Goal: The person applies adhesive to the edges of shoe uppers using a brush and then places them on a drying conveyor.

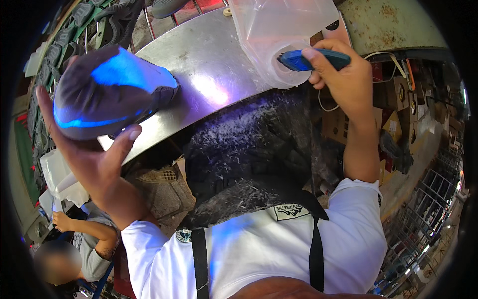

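On the left, my left hand (94, 162) grips a dark shoe upper (82, 92), thumb below it and fingers along its far side. Blue light falls across part of the upper and along its lower edge. My right hand (348, 74) is closed round a blue-handled brush (321, 60), with the thumb on top. The brush's dark bristle end is over the round opening of a translucent plastic container (264, 35), whose cut mouth faces me. What is inside the container is hard to make out.
A curved metal worktop (194, 70) runs under the shoe and the container. Racks of dark shoes (117, 25) line the far left. At lower left sits another person (92, 234). Cardboard boxes (338, 127) stand on the right. White residue covers my black apron (244, 134).
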Demonstrator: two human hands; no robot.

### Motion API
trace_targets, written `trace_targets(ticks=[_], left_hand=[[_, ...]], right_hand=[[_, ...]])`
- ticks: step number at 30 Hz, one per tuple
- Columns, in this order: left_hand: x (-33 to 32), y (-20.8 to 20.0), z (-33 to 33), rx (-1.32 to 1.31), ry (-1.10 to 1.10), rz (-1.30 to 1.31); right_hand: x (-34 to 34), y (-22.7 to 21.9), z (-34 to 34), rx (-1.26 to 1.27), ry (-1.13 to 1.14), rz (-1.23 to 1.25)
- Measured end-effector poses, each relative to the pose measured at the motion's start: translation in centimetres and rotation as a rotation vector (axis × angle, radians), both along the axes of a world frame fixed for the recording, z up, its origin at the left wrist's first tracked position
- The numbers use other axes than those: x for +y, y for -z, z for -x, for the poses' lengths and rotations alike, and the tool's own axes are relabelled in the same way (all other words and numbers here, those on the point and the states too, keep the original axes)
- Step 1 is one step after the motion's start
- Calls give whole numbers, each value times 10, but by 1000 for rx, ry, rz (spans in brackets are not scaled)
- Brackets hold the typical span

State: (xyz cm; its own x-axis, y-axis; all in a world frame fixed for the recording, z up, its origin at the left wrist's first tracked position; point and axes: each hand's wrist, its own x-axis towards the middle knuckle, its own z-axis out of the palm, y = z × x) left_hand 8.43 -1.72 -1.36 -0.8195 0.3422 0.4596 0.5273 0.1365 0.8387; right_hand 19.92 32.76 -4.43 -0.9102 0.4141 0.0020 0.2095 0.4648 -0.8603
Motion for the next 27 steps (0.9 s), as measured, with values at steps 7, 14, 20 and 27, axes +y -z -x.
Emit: trace_targets(ticks=[7, 14, 20, 27], left_hand=[[21, 2, 15, 478, 157, 617], [-8, 25, 20, 591, 6, 759], [-29, 41, 25, 642, -17, 814], [-45, 29, 34, 923, 157, 963]], right_hand=[[-21, 5, -12, 96, -7, -397], [-33, 42, 8, 184, 151, -448], [-4, 20, -7, 210, -192, -217], [7, -14, -17, 73, -9, -16]])
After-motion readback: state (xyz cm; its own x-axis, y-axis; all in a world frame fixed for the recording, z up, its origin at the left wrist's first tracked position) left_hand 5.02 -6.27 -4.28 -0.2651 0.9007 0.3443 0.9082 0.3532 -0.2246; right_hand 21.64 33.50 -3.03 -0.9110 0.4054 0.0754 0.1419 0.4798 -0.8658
